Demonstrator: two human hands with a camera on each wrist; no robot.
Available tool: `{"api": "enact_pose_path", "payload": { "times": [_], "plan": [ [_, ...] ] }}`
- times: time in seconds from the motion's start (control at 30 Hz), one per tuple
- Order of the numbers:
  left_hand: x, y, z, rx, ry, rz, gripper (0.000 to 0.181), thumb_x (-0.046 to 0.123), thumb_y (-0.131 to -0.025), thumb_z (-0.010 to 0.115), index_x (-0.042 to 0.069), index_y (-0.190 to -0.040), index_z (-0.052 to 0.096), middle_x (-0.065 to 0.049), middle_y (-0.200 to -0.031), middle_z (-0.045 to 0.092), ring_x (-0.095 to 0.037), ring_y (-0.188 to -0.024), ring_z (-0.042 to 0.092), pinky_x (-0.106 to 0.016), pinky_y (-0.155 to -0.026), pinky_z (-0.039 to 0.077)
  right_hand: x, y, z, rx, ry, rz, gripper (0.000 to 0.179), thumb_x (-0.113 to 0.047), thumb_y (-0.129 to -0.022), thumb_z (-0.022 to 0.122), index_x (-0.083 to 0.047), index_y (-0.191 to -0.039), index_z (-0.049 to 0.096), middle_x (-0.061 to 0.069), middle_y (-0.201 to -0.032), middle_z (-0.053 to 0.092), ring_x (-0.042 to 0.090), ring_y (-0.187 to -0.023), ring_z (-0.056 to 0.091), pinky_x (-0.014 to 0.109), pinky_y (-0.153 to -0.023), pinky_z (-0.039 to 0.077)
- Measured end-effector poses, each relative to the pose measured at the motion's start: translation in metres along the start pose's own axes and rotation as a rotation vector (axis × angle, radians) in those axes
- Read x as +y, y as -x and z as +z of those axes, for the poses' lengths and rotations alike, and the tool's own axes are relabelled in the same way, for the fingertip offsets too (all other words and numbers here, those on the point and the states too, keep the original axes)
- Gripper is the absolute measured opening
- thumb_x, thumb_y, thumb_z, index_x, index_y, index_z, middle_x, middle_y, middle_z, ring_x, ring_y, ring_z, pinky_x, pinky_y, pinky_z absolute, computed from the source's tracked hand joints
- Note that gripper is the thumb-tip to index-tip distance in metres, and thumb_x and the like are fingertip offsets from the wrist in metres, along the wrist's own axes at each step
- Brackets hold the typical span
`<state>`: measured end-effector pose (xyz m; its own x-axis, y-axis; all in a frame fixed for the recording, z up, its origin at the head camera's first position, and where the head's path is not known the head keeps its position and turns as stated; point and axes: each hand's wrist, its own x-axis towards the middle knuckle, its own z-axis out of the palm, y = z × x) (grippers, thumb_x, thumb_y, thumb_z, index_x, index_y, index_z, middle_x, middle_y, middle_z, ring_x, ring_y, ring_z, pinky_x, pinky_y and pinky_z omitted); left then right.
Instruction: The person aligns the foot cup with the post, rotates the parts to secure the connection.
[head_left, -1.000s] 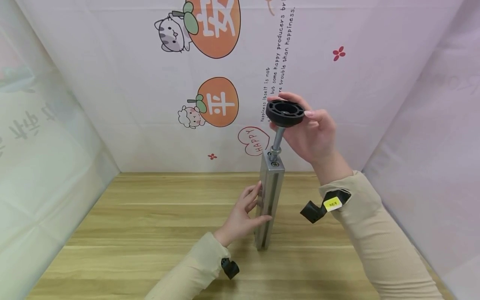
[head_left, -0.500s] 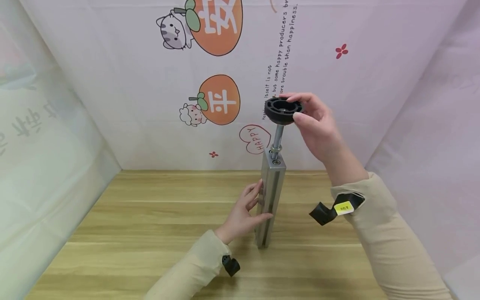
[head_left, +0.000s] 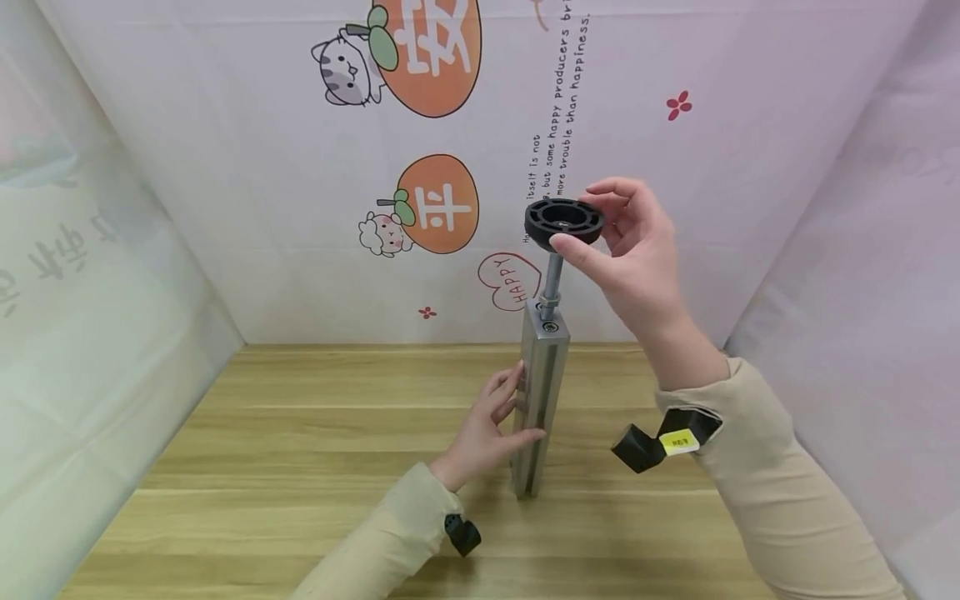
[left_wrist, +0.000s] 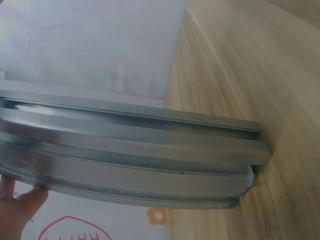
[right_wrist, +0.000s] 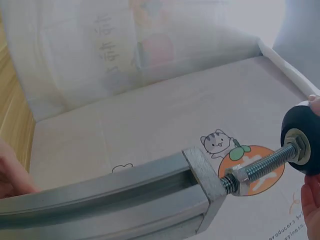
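A silver aluminium extrusion [head_left: 546,375] stands upright on the wooden table, its lower end on the boards in the left wrist view. My left hand [head_left: 480,433] grips it low down, thumb on the near side and fingers round the left. From its top end rises a threaded rod [right_wrist: 272,162] with a hex nut [right_wrist: 241,181] close to the end face. The rod carries a round black levelling foot [head_left: 536,229], hollow side up. My right hand [head_left: 641,254] holds the foot's rim, thumb in front and fingers behind, partly hidden by it.
The wooden table [head_left: 300,467] ends at a printed white cloth wall [head_left: 300,250] behind the extrusion. More pale cloth hangs at left and right. A black wrist camera [head_left: 637,448] sticks out from the right cuff, another black camera [head_left: 462,533] from the left cuff.
My right hand has turned round the foot: its thumb has swung from the right side of the rim to the front. The left hand and the extrusion hold still.
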<state>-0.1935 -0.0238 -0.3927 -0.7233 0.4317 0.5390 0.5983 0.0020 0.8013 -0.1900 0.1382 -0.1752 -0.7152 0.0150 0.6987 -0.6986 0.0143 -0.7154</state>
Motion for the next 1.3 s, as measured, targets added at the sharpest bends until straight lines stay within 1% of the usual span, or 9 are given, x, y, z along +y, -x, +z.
{"api": "enact_pose_path", "payload": {
  "times": [0.2, 0.4, 0.63, 0.73, 0.87, 0.97, 1.13, 1.2, 1.3],
  "plan": [
    [-0.002, 0.001, 0.0, 0.01, -0.004, -0.006, 0.09, -0.003, -0.078, 0.073, 0.01, -0.15, 0.022, -0.014, -0.139, 0.034, -0.021, -0.127, 0.038, -0.041, -0.108, 0.037, 0.001, 0.003, 0.007, 0.051, 0.156, -0.153, 0.048, 0.011, -0.068, 0.077, 0.002, -0.11, 0.055, -0.004, -0.097, 0.056, 0.014, -0.089, 0.055, 0.018, -0.084, 0.049],
    [-0.002, 0.0, 0.001, 0.009, -0.007, 0.003, 0.09, -0.003, -0.078, 0.073, 0.01, -0.15, 0.022, -0.014, -0.138, 0.035, -0.021, -0.126, 0.039, -0.042, -0.107, 0.038, 0.007, 0.008, 0.008, 0.074, 0.27, -0.343, 0.051, 0.009, -0.064, 0.081, 0.016, -0.105, 0.052, -0.011, -0.102, 0.049, 0.011, -0.092, 0.054, 0.021, -0.087, 0.049],
    [-0.003, 0.0, 0.002, 0.004, 0.007, 0.018, 0.09, -0.004, -0.077, 0.073, 0.009, -0.15, 0.022, -0.015, -0.138, 0.034, -0.019, -0.124, 0.039, -0.041, -0.107, 0.039, 0.012, 0.009, 0.006, 0.075, 0.155, -0.352, 0.074, -0.046, -0.071, 0.08, 0.015, -0.105, 0.054, -0.006, -0.1, 0.051, 0.011, -0.092, 0.052, 0.021, -0.085, 0.049],
    [-0.003, 0.0, 0.002, 0.007, 0.014, 0.04, 0.09, -0.005, -0.077, 0.072, 0.009, -0.15, 0.021, -0.016, -0.138, 0.034, -0.017, -0.123, 0.039, -0.043, -0.106, 0.04, 0.013, 0.008, 0.005, 0.059, 0.146, -0.344, 0.072, -0.049, -0.075, 0.075, 0.013, -0.106, 0.055, -0.007, -0.099, 0.052, 0.011, -0.093, 0.051, 0.021, -0.083, 0.047],
    [-0.002, 0.0, 0.001, 0.011, 0.016, 0.052, 0.091, -0.005, -0.078, 0.072, 0.01, -0.151, 0.02, -0.017, -0.138, 0.033, -0.016, -0.122, 0.038, -0.044, -0.106, 0.04, 0.017, 0.004, 0.003, 0.028, 0.007, -0.286, 0.04, -0.031, -0.086, 0.066, 0.002, -0.106, 0.059, -0.005, -0.099, 0.055, 0.012, -0.093, 0.051, 0.021, -0.082, 0.045],
    [-0.001, -0.001, 0.001, 0.011, 0.012, 0.047, 0.091, -0.005, -0.078, 0.072, 0.012, -0.151, 0.02, -0.017, -0.138, 0.033, -0.017, -0.124, 0.038, -0.044, -0.106, 0.039, 0.023, -0.001, 0.002, -0.049, -0.23, -0.189, 0.027, -0.02, -0.087, 0.059, -0.007, -0.111, 0.06, 0.0, -0.1, 0.058, 0.013, -0.093, 0.054, 0.023, -0.085, 0.045],
    [0.0, -0.001, 0.001, 0.012, 0.009, 0.026, 0.091, -0.006, -0.078, 0.072, 0.011, -0.151, 0.021, -0.016, -0.138, 0.034, -0.021, -0.125, 0.039, -0.045, -0.106, 0.039, 0.033, -0.009, -0.002, -0.284, -0.589, 0.054, 0.035, -0.032, -0.089, 0.059, -0.016, -0.12, 0.057, 0.004, -0.109, 0.06, 0.015, -0.103, 0.055, 0.029, -0.096, 0.041],
    [0.001, -0.001, 0.001, 0.014, 0.012, 0.018, 0.09, -0.006, -0.077, 0.072, 0.009, -0.15, 0.022, -0.017, -0.138, 0.034, -0.023, -0.125, 0.039, -0.045, -0.106, 0.039, 0.036, -0.012, -0.004, -0.382, -0.66, 0.108, 0.04, -0.034, -0.088, 0.059, -0.019, -0.125, 0.053, 0.006, -0.116, 0.057, 0.017, -0.109, 0.053, 0.028, -0.096, 0.041],
    [0.001, -0.001, 0.002, 0.018, 0.016, 0.014, 0.09, -0.006, -0.077, 0.072, 0.008, -0.15, 0.022, -0.017, -0.138, 0.034, -0.022, -0.125, 0.039, -0.045, -0.106, 0.039, 0.037, -0.017, -0.005, -0.506, -0.737, 0.112, 0.045, -0.027, -0.088, 0.058, -0.019, -0.131, 0.048, 0.011, -0.125, 0.049, 0.02, -0.112, 0.05, 0.028, -0.098, 0.039]
  ]
}}
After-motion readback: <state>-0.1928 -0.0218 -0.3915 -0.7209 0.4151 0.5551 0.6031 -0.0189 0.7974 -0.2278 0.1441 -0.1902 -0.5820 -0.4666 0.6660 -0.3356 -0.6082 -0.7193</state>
